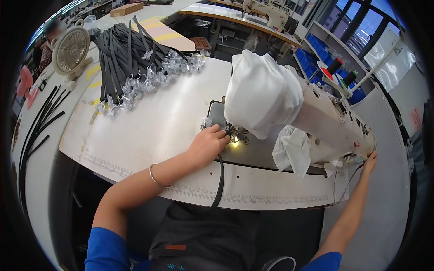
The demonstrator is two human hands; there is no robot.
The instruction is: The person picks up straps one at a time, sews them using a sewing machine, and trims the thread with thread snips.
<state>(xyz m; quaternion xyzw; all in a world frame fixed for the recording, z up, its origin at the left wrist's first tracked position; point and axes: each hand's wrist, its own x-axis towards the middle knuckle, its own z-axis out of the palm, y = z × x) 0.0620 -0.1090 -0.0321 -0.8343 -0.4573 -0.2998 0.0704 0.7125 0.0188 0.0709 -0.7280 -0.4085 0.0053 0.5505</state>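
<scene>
My left hand [211, 143] is closed on a black strap [220, 180] beside the lit needle area of a sewing machine [332, 119]. The strap's lower end hangs over the table's front edge towards my lap. Close to my fingertips is a small clear plastic piece [206, 122], its exact shape hard to make out. My right hand [370, 163] is at the machine's right end, its fingers curled on the handwheel [374, 143]. White cloth [262, 92] wraps the machine head and hides the needle from above. A second white cloth [292, 149] hangs under the arm.
A heap of black straps [129, 56] with clear plastic ends lies at the back left. Loose black strips [38, 122] rest on the left table near a fan [71, 49]. Thread spools [333, 67] stand behind the machine. A ruler strip [271, 198] runs along the front edge.
</scene>
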